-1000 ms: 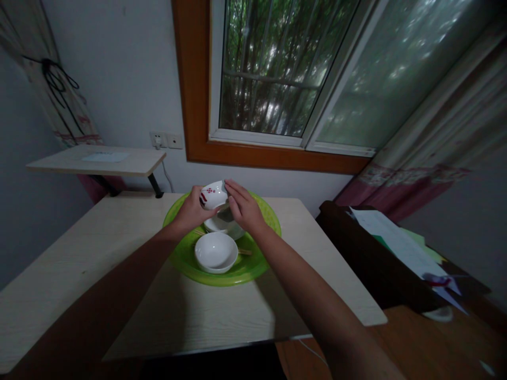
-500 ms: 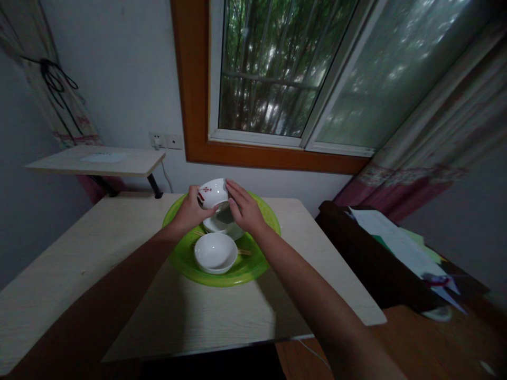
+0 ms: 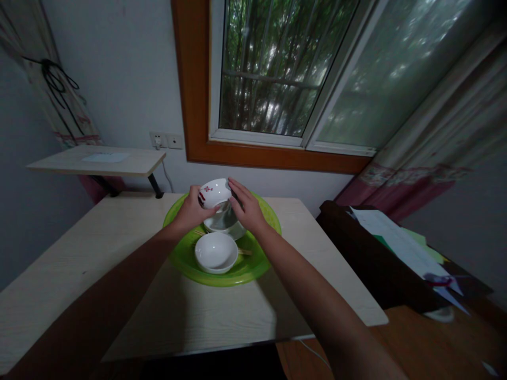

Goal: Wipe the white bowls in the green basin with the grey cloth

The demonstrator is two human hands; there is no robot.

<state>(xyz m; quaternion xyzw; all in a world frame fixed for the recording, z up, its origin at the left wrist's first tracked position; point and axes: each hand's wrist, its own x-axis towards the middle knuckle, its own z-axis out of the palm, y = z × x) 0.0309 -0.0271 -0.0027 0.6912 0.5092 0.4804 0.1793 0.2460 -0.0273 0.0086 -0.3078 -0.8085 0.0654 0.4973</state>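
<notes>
Between my two hands is a white bowl [image 3: 216, 193] with a red pattern on its outside, tilted above the far part of a green basin [image 3: 253, 269]. My left hand [image 3: 193, 209] grips its left side, thumb low near the rim. My right hand [image 3: 247, 209] lies against its right side, with the fingers fairly straight. Beneath it another white bowl [image 3: 235, 231] sits in the basin, partly covered by the held bowl and my hands. Nearer to me, white bowls [image 3: 216, 251] appear stacked in the basin. Chopsticks [image 3: 244, 252] stick out beside them.
The basin stands on a pale wooden table [image 3: 317, 264]. A small raised shelf [image 3: 130, 166] with a sheet of paper is at the back left. Behind the table are a wall socket [image 3: 158, 140] and a window [image 3: 285, 79]. Papers [image 3: 388, 237] lie on dark furniture at the right.
The held bowl has tilted slightly between my hands, and my right fingers have shifted a little on it. The basin and the other bowls stay in place.
</notes>
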